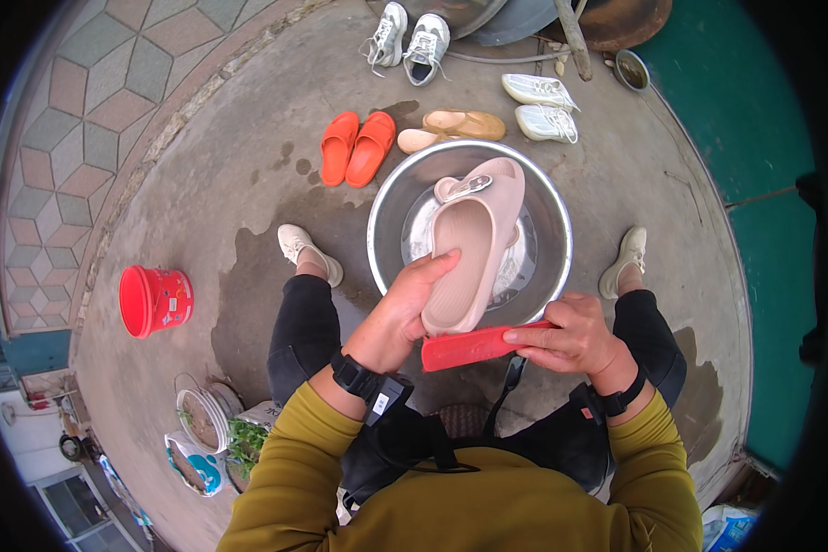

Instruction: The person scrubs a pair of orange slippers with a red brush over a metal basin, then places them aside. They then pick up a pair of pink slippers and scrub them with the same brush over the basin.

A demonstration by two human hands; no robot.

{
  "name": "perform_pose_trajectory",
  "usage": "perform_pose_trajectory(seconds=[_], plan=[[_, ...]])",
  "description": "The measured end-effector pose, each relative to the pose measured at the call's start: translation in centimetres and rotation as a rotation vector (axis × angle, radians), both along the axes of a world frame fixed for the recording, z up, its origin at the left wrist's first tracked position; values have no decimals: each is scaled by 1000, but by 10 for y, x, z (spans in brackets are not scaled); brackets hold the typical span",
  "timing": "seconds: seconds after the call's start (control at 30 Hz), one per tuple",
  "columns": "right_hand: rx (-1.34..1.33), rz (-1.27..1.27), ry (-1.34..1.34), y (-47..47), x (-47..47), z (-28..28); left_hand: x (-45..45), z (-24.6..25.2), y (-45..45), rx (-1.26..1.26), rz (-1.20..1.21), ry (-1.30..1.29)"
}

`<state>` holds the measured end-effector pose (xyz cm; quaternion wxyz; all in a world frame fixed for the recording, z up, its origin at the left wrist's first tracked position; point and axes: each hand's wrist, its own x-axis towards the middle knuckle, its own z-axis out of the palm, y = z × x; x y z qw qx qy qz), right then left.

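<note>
My left hand (414, 293) grips a pale pink slipper (464, 276) by its heel end, thumb on the ribbed insole. The slipper's toe points away from me, and an ornament sits on its strap. My right hand (571, 332) holds a red brush (472, 347) by its handle. The brush lies against the slipper's heel edge; its bristles are mostly hidden. Under the slipper stands a round metal basin (381, 228) with a little water in it. A pinkish piece in the basin shows partly behind the slipper.
Beyond the basin are orange slides (356, 148), tan shoes (464, 125), white shoes (544, 107) and grey-white sneakers (408, 43). A red bucket (157, 301) lies to the left, near planted pots (203, 419). Wet patches (255, 276) mark the concrete. A green surface (766, 276) borders the right.
</note>
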<state>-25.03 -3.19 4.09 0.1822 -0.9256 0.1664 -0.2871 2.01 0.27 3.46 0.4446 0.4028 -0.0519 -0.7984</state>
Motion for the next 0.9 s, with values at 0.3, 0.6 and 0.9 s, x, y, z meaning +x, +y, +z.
perform_pose_trajectory(seconds=[0.3, 0.6, 0.9], plan=[[29, -267, -44, -29, -26, 7, 3, -5, 10, 14, -106, 0], [112, -62, -103, -9, -7, -12, 3, -11, 10, 110, -37, 94], [214, -477, -230, -30, -22, -18, 16, -11, 13, -1, -53, 146]])
